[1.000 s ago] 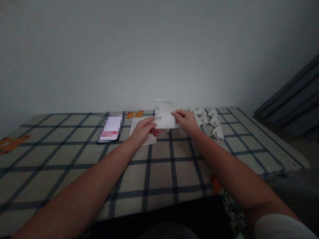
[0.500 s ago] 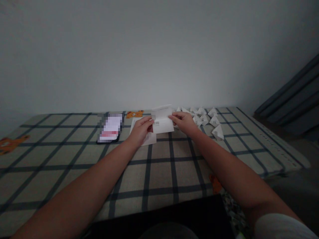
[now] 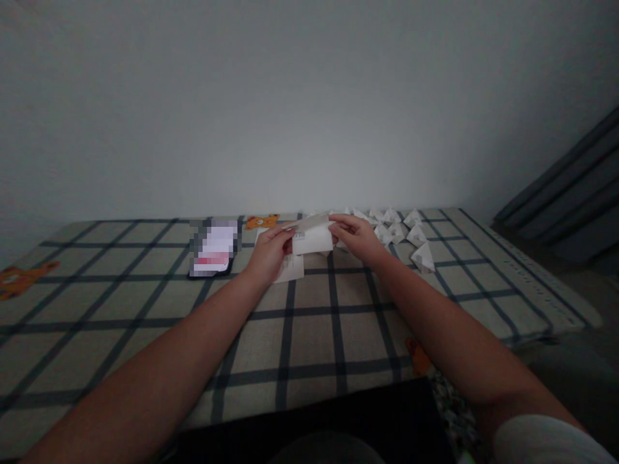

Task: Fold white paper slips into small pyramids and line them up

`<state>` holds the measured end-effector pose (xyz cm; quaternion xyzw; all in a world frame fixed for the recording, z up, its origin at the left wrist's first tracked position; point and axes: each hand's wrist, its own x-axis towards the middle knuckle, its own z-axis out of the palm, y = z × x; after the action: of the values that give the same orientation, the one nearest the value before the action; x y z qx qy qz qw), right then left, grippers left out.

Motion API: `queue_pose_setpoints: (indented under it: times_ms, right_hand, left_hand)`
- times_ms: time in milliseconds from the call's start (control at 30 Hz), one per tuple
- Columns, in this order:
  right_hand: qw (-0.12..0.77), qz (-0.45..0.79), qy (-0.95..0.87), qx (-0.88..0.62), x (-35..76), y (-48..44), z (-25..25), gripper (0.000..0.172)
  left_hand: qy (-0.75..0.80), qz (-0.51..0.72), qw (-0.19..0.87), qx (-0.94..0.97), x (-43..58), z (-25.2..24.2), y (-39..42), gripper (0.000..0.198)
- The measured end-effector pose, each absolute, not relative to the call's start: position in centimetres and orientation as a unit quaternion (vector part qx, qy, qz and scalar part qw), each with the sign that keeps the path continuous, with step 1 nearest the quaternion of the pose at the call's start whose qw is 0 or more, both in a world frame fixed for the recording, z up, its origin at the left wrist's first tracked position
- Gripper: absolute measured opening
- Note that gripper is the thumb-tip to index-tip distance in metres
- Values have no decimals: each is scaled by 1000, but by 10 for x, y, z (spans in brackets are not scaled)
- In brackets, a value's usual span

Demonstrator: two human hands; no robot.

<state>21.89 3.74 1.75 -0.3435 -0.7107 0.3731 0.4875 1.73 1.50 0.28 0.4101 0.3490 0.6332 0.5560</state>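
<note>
A small white sheet of paper (image 3: 313, 240) with dark print is held up above the table, its top part bent over toward me. My left hand (image 3: 271, 251) is closed on the paper's left edge, thumb and fingers pinching it. On the opposite edge, my right hand (image 3: 355, 238) grips it the same way. Under and beside my left hand lies another white sheet (image 3: 291, 269) on the cloth, partly covered. To the right of my right hand stand several folded white paper pieces (image 3: 395, 232), pointed like little boats; some are hidden behind the hand.
A phone (image 3: 215, 248) with a blurred, lit screen lies left of my hands. The checked tablecloth (image 3: 309, 335) carries orange bear prints. A pale wall (image 3: 309, 116) rises behind the table, and a dark curtain (image 3: 570, 167) hangs at the right.
The upper flap of the paper, raised before, is now bent forward and down, so the sheet looks shorter. Both hands stay almost in place, still holding its edges.
</note>
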Motion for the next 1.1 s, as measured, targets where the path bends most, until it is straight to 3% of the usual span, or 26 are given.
queue_pose_setpoints:
  times_ms: [100,267,533,667,833,1000,1100]
  right_hand:
    - [484,374,-715,-339,219,37,20,30]
    - [493,396,-695,-342,218,33,23,28]
    - [463,384,-718,-350,219,36,18,32]
    - [476,268,-776,-317,221,35,23,36]
    - [424,129,-853,-275,223,29,28,44]
    - [389,94,-885,-239,223,29,27,17]
    - [387,97,-883,-248,224,27,29,14]
  left_hand:
    - [343,625,555,428,15,2,15,22]
    - [367,617,547,431,16,2,13,7]
    - [360,608,557,436,20,3,11,23]
    - [323,645,546,425,17,3,16,26]
    - [317,634,560,428,16,7,14,32]
    - [314,609,579,442,17,4,13,32]
    - [331,616,577,421,15,3,16,28]
